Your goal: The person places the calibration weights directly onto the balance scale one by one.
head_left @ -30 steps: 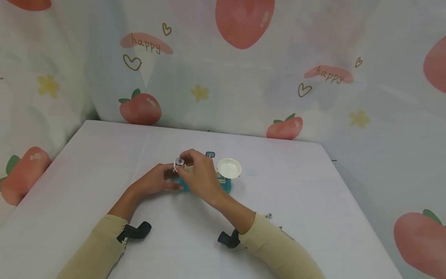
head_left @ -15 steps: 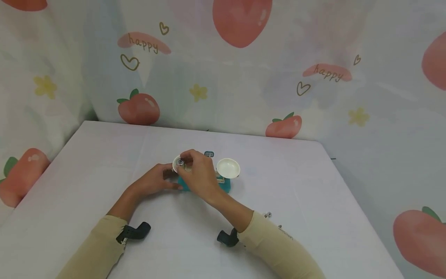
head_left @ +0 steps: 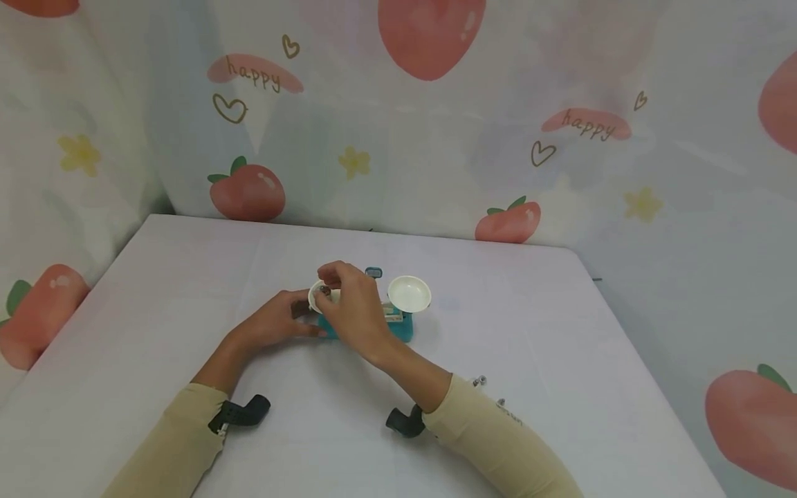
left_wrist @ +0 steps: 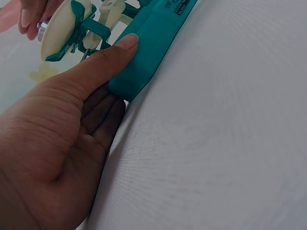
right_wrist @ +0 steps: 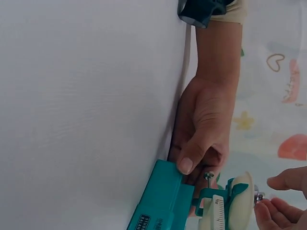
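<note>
A teal balance scale [head_left: 398, 332] with two cream pans stands on the table. My left hand [head_left: 274, 321] grips the left end of its base, the thumb [left_wrist: 127, 42] over the front face and the fingers behind. In the left pan [right_wrist: 241, 206] sits a small shiny metal weight [right_wrist: 259, 194]. My right hand [head_left: 355, 308] is at this pan, thumb and fingers spread around the weight's knob with a gap between them. The right pan [head_left: 409, 294] appears bare. My right hand hides the middle of the scale in the head view.
Several small metal weights [head_left: 479, 381] lie beside my right sleeve on the white table [head_left: 299, 429]. A small blue-rimmed piece [head_left: 373, 272] shows behind the scale. Fruit-printed cloth [head_left: 436, 152] hangs behind the table. Black wrist mounts [head_left: 406, 420] stick out from both sleeves.
The weight has gone down into the left pan, and my right fingers have let go of its top and spread. The right pan sits slightly higher. My left hand keeps its place.
</note>
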The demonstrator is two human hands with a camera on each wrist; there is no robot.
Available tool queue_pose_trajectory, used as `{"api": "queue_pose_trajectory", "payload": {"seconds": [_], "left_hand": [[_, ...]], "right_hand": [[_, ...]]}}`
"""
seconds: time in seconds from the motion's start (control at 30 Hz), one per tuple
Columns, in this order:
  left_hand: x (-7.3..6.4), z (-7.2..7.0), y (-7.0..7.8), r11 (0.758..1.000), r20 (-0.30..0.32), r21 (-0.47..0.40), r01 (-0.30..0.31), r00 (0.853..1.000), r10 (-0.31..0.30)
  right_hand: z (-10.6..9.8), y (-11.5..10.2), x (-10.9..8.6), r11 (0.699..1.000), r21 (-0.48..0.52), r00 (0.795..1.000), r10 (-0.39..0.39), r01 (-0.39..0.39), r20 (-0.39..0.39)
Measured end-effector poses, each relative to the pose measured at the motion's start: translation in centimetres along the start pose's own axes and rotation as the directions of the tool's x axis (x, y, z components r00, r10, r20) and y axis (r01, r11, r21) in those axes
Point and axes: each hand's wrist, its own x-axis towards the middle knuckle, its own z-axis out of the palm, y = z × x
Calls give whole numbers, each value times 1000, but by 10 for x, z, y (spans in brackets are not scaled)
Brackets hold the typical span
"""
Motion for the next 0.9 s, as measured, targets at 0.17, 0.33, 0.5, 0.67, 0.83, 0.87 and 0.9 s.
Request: {"api": "queue_pose_trajectory", "payload": {"seconds": [0.17,0.33,0.5,0.67,0.83,0.87,0.9], "left_hand": [[-1,0,2,1000,-12,25,0,1000,0],[-2,0,3,1000,-15,29,0,1000,0],[-1,1,1,1000,-10,25,4,1000,-4],[-1,0,0,1000,-5,2,-21,1000,21],[1,1,-2,1000,-1,-17,-20,1000,20],[1,2,-2,1000,0,-17,-18,1000,18],[1,2,-2,1000,0,-15,-13,1000,13]], "right_hand": [[-1,-2,1,1000,-2,1000,-24,24,-8],[-4,-3,1,998,1,998,-55,55,-23],[-9,-2,2,998,2,998,-60,60,-20],[-14,-2,0,999,12,999,-53,53,3],[-18,-2,-3,999,12,998,-51,51,25],[-20,-3,-3,998,16,998,-55,54,29],[-22,-3,-4,998,24,998,-59,58,34]]}}
